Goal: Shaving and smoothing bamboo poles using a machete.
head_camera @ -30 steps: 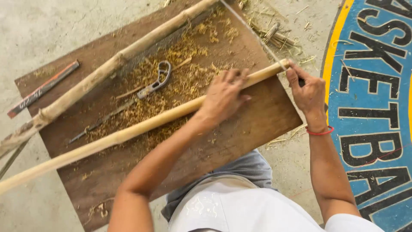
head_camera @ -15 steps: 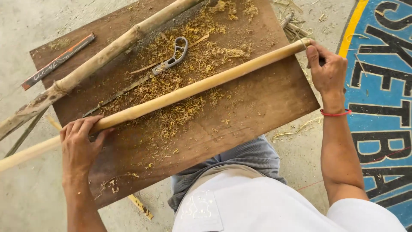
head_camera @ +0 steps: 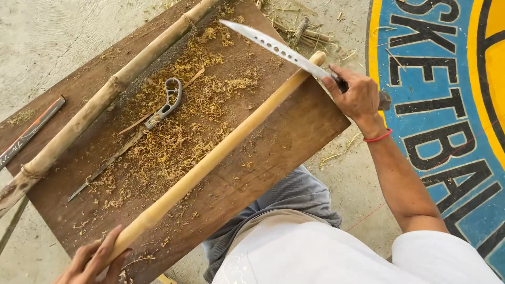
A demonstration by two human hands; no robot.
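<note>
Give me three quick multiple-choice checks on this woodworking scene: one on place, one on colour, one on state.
1. Where does the small folding hand saw lie?
A. On the brown wooden board among shavings
B. On the painted floor
C. In the left hand

2. What colour is the band on the right wrist?
A. Green
B. Red
C. White

3. What does the right hand hold?
A. Nothing
B. A hammer
C. A long perforated knife

A: the saw rests on the board.
B: the wristband is red.
C: the knife blade meets the end of the pale peeled pole, which the left hand grips.
</note>
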